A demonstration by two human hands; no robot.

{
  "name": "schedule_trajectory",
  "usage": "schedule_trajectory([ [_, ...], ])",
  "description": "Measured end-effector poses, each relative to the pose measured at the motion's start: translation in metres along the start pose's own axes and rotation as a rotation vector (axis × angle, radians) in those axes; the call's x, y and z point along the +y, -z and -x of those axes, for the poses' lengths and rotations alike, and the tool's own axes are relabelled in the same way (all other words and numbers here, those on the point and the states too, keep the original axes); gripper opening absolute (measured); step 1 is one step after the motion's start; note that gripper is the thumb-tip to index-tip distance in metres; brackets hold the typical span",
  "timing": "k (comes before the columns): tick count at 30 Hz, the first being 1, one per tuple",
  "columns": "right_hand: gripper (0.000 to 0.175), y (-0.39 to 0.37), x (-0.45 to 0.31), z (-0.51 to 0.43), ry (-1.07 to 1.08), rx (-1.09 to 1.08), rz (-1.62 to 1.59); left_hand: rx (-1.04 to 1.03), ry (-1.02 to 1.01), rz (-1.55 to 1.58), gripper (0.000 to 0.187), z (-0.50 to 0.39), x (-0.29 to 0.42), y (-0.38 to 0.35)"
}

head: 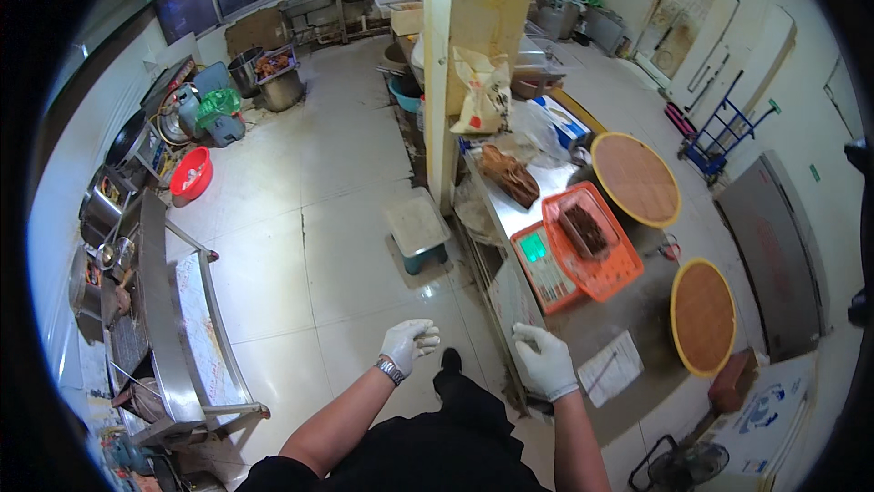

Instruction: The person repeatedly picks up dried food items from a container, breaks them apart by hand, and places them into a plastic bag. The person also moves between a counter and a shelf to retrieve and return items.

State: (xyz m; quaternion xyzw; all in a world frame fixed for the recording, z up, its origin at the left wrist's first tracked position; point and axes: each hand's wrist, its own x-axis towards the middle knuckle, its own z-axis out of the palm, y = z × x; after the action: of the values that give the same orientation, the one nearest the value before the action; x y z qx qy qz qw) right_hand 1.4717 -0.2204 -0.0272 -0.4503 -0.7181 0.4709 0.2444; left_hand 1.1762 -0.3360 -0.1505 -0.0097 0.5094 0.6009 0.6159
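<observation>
My left hand (410,345), in a white glove with a metal-band watch at the wrist, hangs over the tiled floor, its fingers loosely curled around nothing. In a matching glove, my right hand (547,361) is bent and holds nothing, over the near-left edge of a steel table (601,335). Nearest to it on the table lie a sheet of paper (613,366) with a pen across it and an orange digital scale (543,267). The scale's orange tray (625,277) bears a rectangular container (586,231) of dark brown food.
A yellow pillar (478,7) rises at the table's far end. On the floor are a step stool (418,222), a red basin (192,174) and a fan (686,465). Two yellow-rimmed round sieves (703,318) line the table's right side. A steel cooking bench (160,301) stands left.
</observation>
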Motion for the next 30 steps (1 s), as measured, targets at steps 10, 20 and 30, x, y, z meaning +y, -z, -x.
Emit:
schedule_trajectory([
  [10, 0.033, -0.049, -0.101, -0.328, 0.144, -0.1, -0.077, 0.088, -0.207, 0.154, 0.022, -0.095, 0.186, 0.045],
  [20, 0.033, -0.113, -0.037, -0.383, -0.349, 0.259, 0.088, -0.038, 0.06, -0.245, 0.022, -0.289, 0.273, -0.052],
  [30, 0.049, -0.068, 0.013, -0.512, -0.698, 0.741, 0.384, -0.272, 0.108, -0.524, 0.023, -0.444, 0.274, -0.212],
])
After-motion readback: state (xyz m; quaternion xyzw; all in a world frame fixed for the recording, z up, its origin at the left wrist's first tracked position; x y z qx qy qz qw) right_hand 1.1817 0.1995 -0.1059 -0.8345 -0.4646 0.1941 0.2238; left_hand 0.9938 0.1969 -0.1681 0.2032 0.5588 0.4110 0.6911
